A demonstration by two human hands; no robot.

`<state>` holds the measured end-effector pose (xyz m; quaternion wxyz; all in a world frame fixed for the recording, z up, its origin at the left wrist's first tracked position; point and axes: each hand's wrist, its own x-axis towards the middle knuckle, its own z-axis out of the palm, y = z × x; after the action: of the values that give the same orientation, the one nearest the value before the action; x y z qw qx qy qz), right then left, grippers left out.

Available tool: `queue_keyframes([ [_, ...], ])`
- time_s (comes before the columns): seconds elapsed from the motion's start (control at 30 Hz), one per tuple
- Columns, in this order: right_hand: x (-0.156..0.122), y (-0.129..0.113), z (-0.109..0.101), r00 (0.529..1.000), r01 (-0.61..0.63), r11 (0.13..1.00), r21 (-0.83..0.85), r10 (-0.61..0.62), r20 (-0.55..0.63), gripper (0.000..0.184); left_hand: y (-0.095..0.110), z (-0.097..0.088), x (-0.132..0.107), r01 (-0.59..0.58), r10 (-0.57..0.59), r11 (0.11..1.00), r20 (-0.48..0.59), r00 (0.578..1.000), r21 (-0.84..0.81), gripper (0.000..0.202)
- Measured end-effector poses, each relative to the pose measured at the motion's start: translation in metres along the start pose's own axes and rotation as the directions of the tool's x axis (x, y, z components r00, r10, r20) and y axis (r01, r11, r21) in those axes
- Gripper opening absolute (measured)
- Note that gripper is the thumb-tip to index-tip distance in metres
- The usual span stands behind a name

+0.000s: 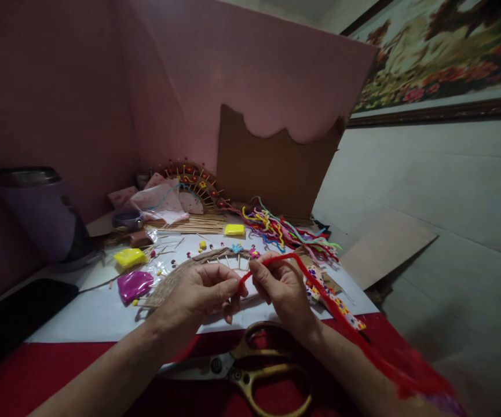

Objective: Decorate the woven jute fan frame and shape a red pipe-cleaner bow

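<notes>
From my remote seat, nearest to me I see scissors (pixel 233 366) with rounded, brownish-gold handles and metal blades, lying on red cloth (pixel 72 359) at the front of the desk.

Just above them is the red strand (pixel 332 307), raised over the desk between the two hands, its long tail looping over the right wrist and trailing blurred toward the lower right. The left grip (pixel 204 284) is pinched on its near end, thumb against finger; the right grip (pixel 282 289) is clamped on it just beside, also by the fingertips. I judge it very light, soft and bendable, with a fuzzy pile that should not slip; a fingertip pinch close to the end looks like the best hold.

Beneath the hands, an arch (pixel 174 278) of coarse, fibrous brown cord and thin sticks lies on smooth white paper (pixel 94 324). It looks stiffer and perhaps fragile at the sticks. To its left sit a glossy magenta packet (pixel 135 286) and a yellow packet (pixel 129 258).

Farther back I have a tangled bundle of colourful fuzzy strands (pixel 285 229), a row of straight wooden sticks (pixel 198 223), and matte brown cardboard (pixel 271 162) with a scalloped top edge, standing against a pink board (pixel 276 69).
</notes>
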<state>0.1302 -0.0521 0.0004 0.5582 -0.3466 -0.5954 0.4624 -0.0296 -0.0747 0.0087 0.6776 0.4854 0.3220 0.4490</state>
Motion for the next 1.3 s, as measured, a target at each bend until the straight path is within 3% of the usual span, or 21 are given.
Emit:
queue_keyframes([
  [0.43,-0.0023,0.0046,-0.0005,0.999,0.037,0.992,-0.122,-0.036,0.013,0.028,-0.0001,0.0038,0.0018,0.050,-0.049,0.999,-0.055,0.997,0.019,0.028],
  [0.67,-0.0038,0.0024,-0.0012,1.000,0.018,0.993,-0.116,-0.018,-0.001,0.029,-0.0048,0.0037,-0.0005,0.089,-0.098,0.979,0.041,0.994,0.183,0.026],
  [0.8,-0.0006,0.0052,-0.0022,0.999,0.019,1.000,-0.024,-0.019,-0.030,0.031,-0.0044,0.0055,-0.0005,0.126,-0.133,0.972,0.021,0.991,0.196,0.028],
  [0.97,0.0023,0.0048,-0.0013,0.999,0.012,1.000,-0.007,-0.012,-0.043,0.033,-0.0007,0.0079,-0.0017,0.086,-0.089,0.969,0.004,0.996,0.232,0.028],
  [1.2,0.0025,0.0043,-0.0013,0.999,-0.008,0.999,-0.040,0.006,-0.033,0.033,-0.0018,0.0070,-0.0053,0.066,-0.114,0.945,0.131,0.985,0.321,0.031],
  [1.3,0.0017,0.0040,-0.0016,1.000,0.011,0.998,-0.066,-0.013,-0.027,0.032,-0.0006,0.0082,-0.0045,0.074,-0.110,0.965,0.130,0.985,0.251,0.027],
])
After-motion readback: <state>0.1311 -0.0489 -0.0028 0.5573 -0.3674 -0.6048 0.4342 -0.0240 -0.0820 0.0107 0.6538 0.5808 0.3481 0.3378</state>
